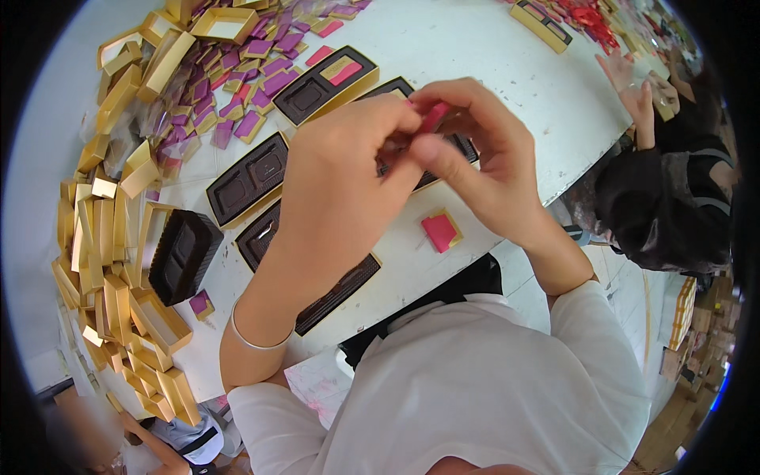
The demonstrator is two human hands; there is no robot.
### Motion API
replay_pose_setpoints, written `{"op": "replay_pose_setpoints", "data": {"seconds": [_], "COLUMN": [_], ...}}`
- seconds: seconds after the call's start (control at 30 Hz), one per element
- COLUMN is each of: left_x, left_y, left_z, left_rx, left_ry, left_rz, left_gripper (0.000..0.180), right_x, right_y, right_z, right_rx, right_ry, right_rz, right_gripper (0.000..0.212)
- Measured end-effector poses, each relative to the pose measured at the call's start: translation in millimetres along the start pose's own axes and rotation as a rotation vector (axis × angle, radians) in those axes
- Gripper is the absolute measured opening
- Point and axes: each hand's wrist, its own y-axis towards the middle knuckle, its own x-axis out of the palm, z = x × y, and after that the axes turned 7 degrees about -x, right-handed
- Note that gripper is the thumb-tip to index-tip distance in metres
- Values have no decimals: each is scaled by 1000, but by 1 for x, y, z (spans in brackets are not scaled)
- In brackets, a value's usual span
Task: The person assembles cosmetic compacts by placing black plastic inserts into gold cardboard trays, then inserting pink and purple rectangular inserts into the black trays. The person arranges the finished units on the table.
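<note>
Over the near part of the table, my left hand [344, 170] and my right hand [495, 154] meet with bent fingers around a small pink packet [434, 117]. My fingers cover most of the packet. Below my right hand, a pink-and-gold square packet [440, 232] lies on the table. Beyond my hands is a gold box with a black tray [305, 96], which has one pink-and-gold packet [342, 71] in a slot. Left of my left wrist is another gold box with a black tray [249, 180]. Further such boxes lie partly hidden beneath my hands and left forearm.
Gold boxes [119, 305] crowd the left side of the white table [467, 39]. Purple-and-gold packets [229, 83] are heaped at the far left. A loose black tray [186, 255] stands beside the boxes. Another person's hands [633, 95] show at the right edge.
</note>
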Motion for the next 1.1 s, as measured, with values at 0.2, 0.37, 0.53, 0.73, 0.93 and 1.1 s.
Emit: {"op": "replay_pose_setpoints", "data": {"seconds": [0.2,0.37,0.53,0.73,0.93,1.1], "left_x": [-18,-19,-11,-9,-12,-10], "left_y": [-1,-8,-7,-6,0,0], "left_z": [-1,-9,-12,-17,-21,-23], "left_rx": [-97,-110,-145,-129,-195,-166], "left_ry": [288,527,588,548,489,508], "left_rz": [-421,-435,-471,-494,-528,-514], "left_gripper": [43,42,37,27,22,22], "right_x": [-23,-51,-60,-51,-42,-46], "right_y": [6,-4,-16,-13,-5,-12], "right_z": [7,24,46,59,56,61], "right_rx": [-23,-214,-198,323,200,-253], "right_ry": [-329,-642,-458,-13,-192,-436], "right_rz": [-153,-670,-504,-402,-450,-437], "right_gripper": [49,59,25,7,14,24]}}
